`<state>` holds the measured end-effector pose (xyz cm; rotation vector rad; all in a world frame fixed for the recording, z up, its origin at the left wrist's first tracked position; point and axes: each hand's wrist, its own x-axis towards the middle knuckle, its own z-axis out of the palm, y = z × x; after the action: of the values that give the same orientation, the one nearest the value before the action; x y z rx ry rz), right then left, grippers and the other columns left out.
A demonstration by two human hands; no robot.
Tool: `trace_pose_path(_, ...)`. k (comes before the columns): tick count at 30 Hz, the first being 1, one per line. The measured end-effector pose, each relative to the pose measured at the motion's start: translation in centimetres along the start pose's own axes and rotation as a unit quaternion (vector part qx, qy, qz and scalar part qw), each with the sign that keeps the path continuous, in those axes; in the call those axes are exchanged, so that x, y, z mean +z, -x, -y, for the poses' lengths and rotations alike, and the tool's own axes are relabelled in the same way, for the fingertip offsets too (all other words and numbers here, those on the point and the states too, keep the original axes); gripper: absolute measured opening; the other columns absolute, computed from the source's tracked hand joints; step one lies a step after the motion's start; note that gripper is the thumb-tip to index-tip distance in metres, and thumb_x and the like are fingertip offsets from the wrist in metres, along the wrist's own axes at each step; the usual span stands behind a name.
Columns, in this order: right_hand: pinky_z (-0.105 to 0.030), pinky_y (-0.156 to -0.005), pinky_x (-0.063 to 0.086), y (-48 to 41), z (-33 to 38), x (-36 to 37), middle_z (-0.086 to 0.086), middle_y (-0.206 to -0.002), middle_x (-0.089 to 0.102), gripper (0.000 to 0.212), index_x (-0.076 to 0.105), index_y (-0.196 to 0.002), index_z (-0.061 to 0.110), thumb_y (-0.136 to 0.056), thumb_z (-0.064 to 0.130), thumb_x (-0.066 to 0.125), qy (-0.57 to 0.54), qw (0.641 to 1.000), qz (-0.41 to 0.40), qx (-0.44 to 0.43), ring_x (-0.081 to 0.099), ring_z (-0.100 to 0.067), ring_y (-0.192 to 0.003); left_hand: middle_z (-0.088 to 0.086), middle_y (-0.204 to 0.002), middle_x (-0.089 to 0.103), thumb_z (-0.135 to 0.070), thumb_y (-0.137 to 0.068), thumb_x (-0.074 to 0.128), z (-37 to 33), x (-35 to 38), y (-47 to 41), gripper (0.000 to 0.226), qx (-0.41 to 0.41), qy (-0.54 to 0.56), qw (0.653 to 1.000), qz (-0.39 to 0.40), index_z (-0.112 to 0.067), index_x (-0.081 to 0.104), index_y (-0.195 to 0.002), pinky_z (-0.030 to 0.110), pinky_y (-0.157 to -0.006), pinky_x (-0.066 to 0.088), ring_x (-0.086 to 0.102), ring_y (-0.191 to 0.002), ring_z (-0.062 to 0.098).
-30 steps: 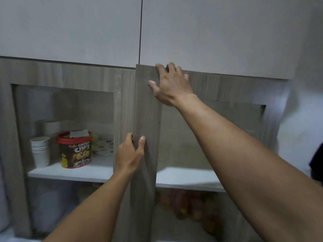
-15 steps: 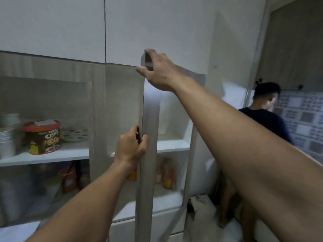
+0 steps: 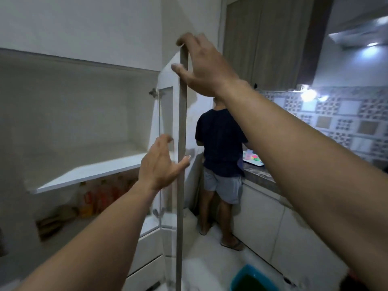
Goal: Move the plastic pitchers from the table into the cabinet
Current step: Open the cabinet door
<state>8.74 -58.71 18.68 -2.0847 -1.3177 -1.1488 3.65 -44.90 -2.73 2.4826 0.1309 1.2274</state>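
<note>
No plastic pitcher shows in this view. The cabinet door (image 3: pixel 182 122) stands swung out and I see it edge-on, with its glass pane to the left. My right hand (image 3: pixel 205 68) is hooked over the door's top corner, fingers over the top and thumb on the near side. My left hand (image 3: pixel 159 166) is halfway down the same edge, its fingers spread and loose, with only the thumb tip against the wood. Inside the cabinet a bare white shelf (image 3: pixel 90 173) lies open to the left.
A person in a dark shirt (image 3: pixel 220 139) stands at the stone counter (image 3: pixel 258 175) just behind the door. A tray of colourful items (image 3: pixel 253 159) sits on that counter. Bottles (image 3: pixel 98 196) fill the lower shelf. A blue basin (image 3: pixel 254 279) is on the floor.
The door has swung from nearly closed to wide open, and my view has turned right. My left hand has loosened from its grip on the door's edge. The right hand stays on the top.
</note>
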Motion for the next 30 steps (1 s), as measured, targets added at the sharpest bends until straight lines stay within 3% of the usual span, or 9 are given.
trace_pose_path(3,-0.046,-0.103,0.048,1.9,-4.2,-1.1,-0.008,-0.146,0.046,0.057,0.049,-0.141,0.015,-0.094,0.046,0.053,0.083,0.997,-0.004,-0.006,0.051,-0.026,-0.128,0.009,-0.157,0.025,-0.065,-0.077,0.06,-3.1,4.0,-1.6,0.094,0.004,0.047,0.999,0.019,-0.024,0.015,-0.149,0.045,-0.105,0.041,0.035,-0.139,0.027)
trace_pose_path(6,-0.048,-0.111,0.04,3.9,-8.3,-2.3,-0.007,-0.158,0.037,0.07,0.036,-0.152,0.015,-0.093,0.05,0.051,0.154,0.987,0.03,0.018,0.04,-0.029,-0.14,0.009,-0.165,0.0,-0.067,-0.077,0.056,-5.8,7.9,-2.9,0.106,0.015,0.052,0.998,0.023,-0.027,-0.004,-0.154,0.048,-0.119,0.022,0.007,-0.151,0.027)
trace_pose_path(11,-0.051,-0.117,0.03,5.4,-14.5,-4.0,-0.009,-0.165,0.026,0.075,0.026,-0.158,0.015,-0.094,0.045,0.053,0.22,0.97,0.076,0.077,0.026,-0.031,-0.149,0.013,-0.164,-0.009,-0.068,-0.077,0.055,-10.0,14.7,-6.3,0.116,0.022,0.033,0.998,0.05,-0.02,-0.018,-0.153,0.055,-0.119,0.016,-0.002,-0.151,0.032)
trace_pose_path(18,-0.057,-0.121,0.022,6.2,-22.5,-3.7,-0.007,-0.17,0.011,0.076,0.007,-0.162,0.021,-0.099,0.034,0.047,0.201,0.958,0.121,0.167,0.013,-0.029,-0.155,0.019,-0.163,-0.012,-0.066,-0.076,0.059,-14.3,21.7,-9.9,0.12,-0.006,0.017,0.999,0.051,-0.017,-0.021,-0.151,0.063,-0.116,0.011,-0.002,-0.149,0.042)
trace_pose_path(21,-0.056,-0.12,0.024,6.3,-24.7,-3.4,-0.007,-0.169,0.016,0.075,0.009,-0.162,0.024,-0.1,0.031,0.05,0.185,0.958,0.112,0.186,0.019,-0.032,-0.153,0.018,-0.163,-0.013,-0.068,-0.076,0.059,-15.2,23.4,-11.0,0.121,-0.009,0.006,0.999,0.049,-0.018,-0.022,-0.151,0.065,-0.116,0.01,-0.004,-0.149,0.041)
trace_pose_path(25,-0.058,-0.112,0.038,6.7,-27.4,-1.9,-0.006,-0.16,0.035,0.075,0.012,-0.16,0.029,-0.098,0.029,0.053,0.151,0.962,0.089,0.209,0.039,-0.033,-0.143,0.017,-0.162,-0.016,-0.071,-0.076,0.058,-15.9,25.7,-12.1,0.122,-0.021,0.007,0.998,0.055,-0.019,-0.023,-0.151,0.065,-0.115,0.008,-0.008,-0.149,0.04)
trace_pose_path(30,-0.052,-0.111,0.04,6.5,-29.8,-1.4,-0.01,-0.154,0.04,0.074,0.01,-0.16,0.029,-0.1,0.027,0.053,0.15,0.959,0.096,0.22,0.042,-0.034,-0.138,0.017,-0.162,-0.018,-0.077,-0.077,0.048,-16.4,27.9,-13.2,0.119,-0.027,-0.005,0.998,0.052,-0.018,-0.025,-0.15,0.066,-0.114,0.007,-0.01,-0.149,0.041)
